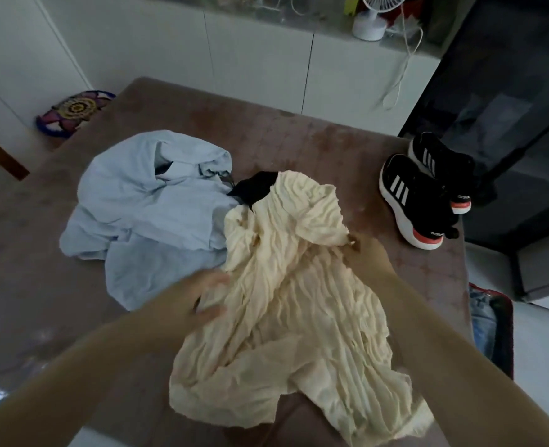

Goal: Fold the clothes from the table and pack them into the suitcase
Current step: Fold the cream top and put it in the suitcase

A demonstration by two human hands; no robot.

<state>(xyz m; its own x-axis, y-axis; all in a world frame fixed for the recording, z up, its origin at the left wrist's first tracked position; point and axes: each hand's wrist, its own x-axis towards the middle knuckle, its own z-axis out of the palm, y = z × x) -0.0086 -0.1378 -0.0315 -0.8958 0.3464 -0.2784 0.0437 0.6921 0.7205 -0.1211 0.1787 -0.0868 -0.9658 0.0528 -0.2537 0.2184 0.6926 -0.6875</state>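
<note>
Hands | L hand (207, 298) pinching cream garment (286, 291) | R hand (361, 250) grip unclear

Readable marks: only on the sneakers

We read small white "adidas" lettering on the heels of the black sneakers (423, 191), beside their three white stripes.

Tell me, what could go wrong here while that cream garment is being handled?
The crinkled cream garment overlaps the blue shirt and a black item, so pulling it may drag them. Its lower edge hangs near the table edge and might slip off. The sneakers sit close and could dirty clothes.
</note>
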